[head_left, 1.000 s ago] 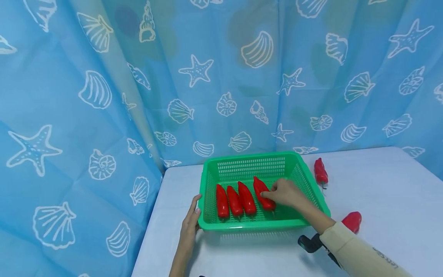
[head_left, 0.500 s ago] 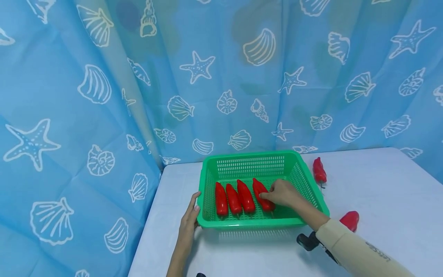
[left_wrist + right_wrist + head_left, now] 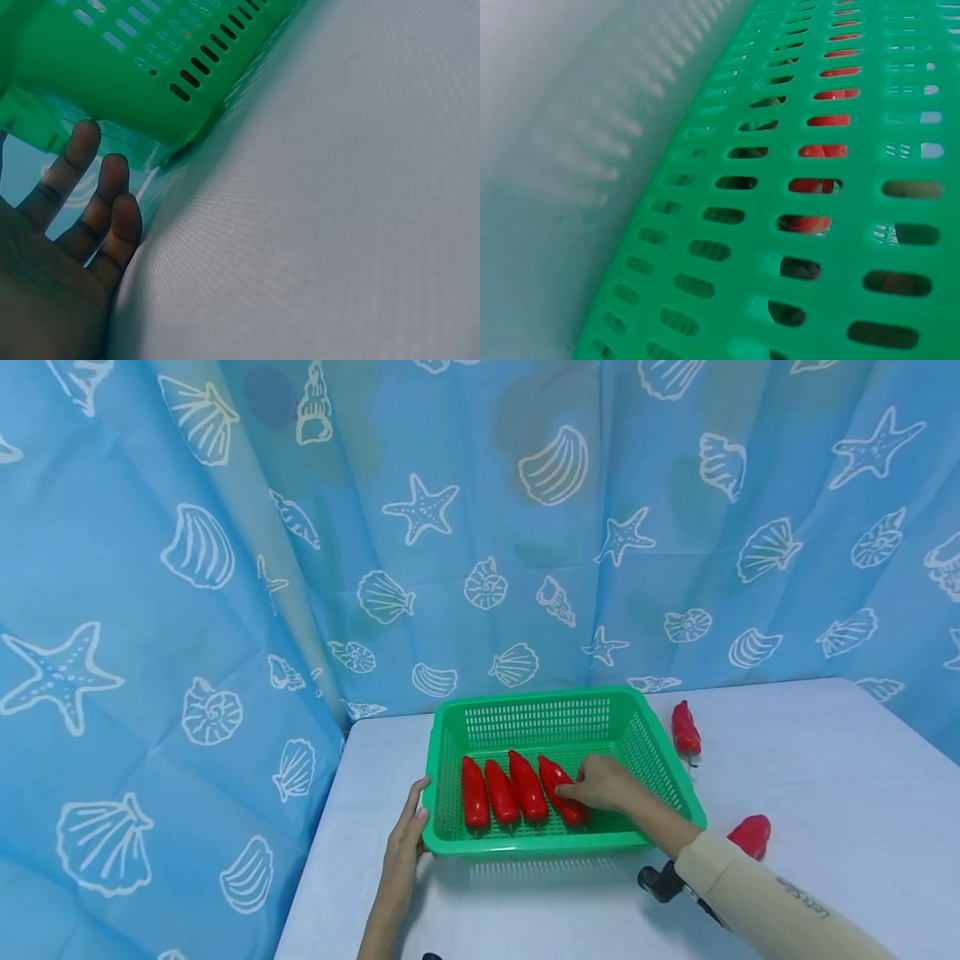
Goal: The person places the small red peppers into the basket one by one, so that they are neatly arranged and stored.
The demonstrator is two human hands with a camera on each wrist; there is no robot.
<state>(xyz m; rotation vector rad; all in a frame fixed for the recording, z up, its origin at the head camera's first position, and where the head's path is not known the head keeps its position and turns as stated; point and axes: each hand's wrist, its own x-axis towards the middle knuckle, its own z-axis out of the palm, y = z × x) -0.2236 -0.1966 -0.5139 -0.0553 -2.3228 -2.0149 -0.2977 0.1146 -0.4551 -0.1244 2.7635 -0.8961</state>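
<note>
In the head view, a green plastic basket [image 3: 540, 841] with slotted walls stands on the white-covered table. Several long red peppers lie side by side in it, among them a pepper [image 3: 475, 793] at the far left of the row. My right hand [image 3: 606, 783] reaches in over the near right rim and pinches the rightmost pepper [image 3: 553, 774]. The left hand [image 3: 405, 839] rests at the basket's left side, its fingers fairly straight against the rim. In the left wrist view, fingers [image 3: 101, 214] stand extended beside the green wall. The right wrist view shows mostly slotted wall, with red behind the slots [image 3: 829, 151].
Outside the basket, one red pepper [image 3: 686, 729] lies at the back right. Another red pepper [image 3: 751, 836] is partly hidden by the right sleeve [image 3: 765, 893]. A black device [image 3: 662, 883] sits under the right wrist. A blue shell-patterned curtain [image 3: 480, 527] hangs behind the table.
The right hand has shifted the rightmost pepper slightly left and nearer, closer to the row. The left hand stays at the basket's side. The head view has drifted a little.
</note>
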